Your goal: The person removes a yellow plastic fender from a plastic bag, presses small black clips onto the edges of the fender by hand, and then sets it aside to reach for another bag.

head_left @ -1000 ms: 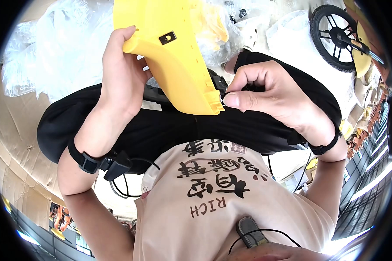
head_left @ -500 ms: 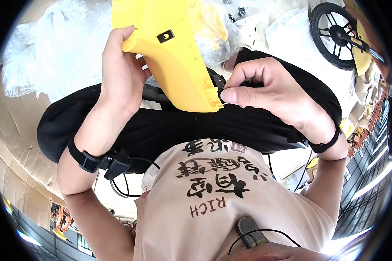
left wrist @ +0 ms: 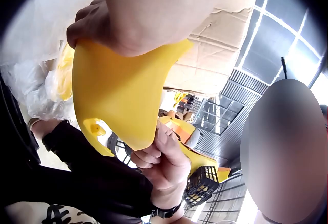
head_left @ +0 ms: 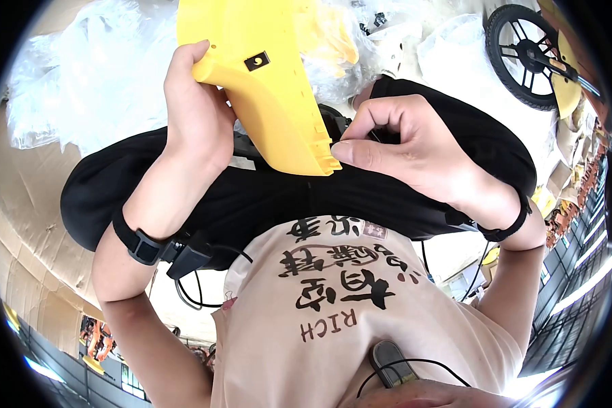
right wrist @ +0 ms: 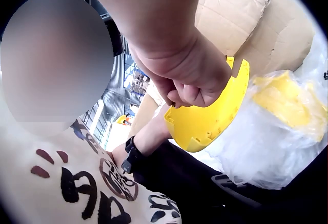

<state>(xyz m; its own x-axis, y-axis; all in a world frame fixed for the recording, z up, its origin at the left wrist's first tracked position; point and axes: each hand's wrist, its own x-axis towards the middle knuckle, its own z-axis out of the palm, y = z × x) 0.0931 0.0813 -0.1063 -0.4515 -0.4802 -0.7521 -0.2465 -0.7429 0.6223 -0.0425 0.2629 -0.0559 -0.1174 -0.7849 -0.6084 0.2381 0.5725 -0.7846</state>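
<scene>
A curved yellow plastic panel [head_left: 275, 109] slants down over the person's lap in the head view, with a small black sticker [head_left: 256, 61] on its face. The left hand [head_left: 197, 126] grips the panel's side edge, thumb up on the corner and fingers behind. At the notched lower end, the right hand [head_left: 404, 143] pinches a small dark piece [right wrist: 171, 105] between thumb and index finger, largely hidden by the fingertips. Its other fingers are curled in. The right wrist view shows the panel's hollow inner side [right wrist: 197, 126], with small tabs along the rim.
Clear plastic wrapping [head_left: 95, 75] lies on the left, and bagged yellow parts [head_left: 330, 41] lie beyond the panel. A black spoked wheel [head_left: 523, 58] stands at upper right. Cardboard [head_left: 34, 251] covers the left side. The person's black-trousered legs [head_left: 129, 180] are folded beneath the hands.
The right hand has shifted a little left, its thumb tip now right against the panel's notched end. The panel's lower end has moved slightly left; the left hand keeps its grip.
</scene>
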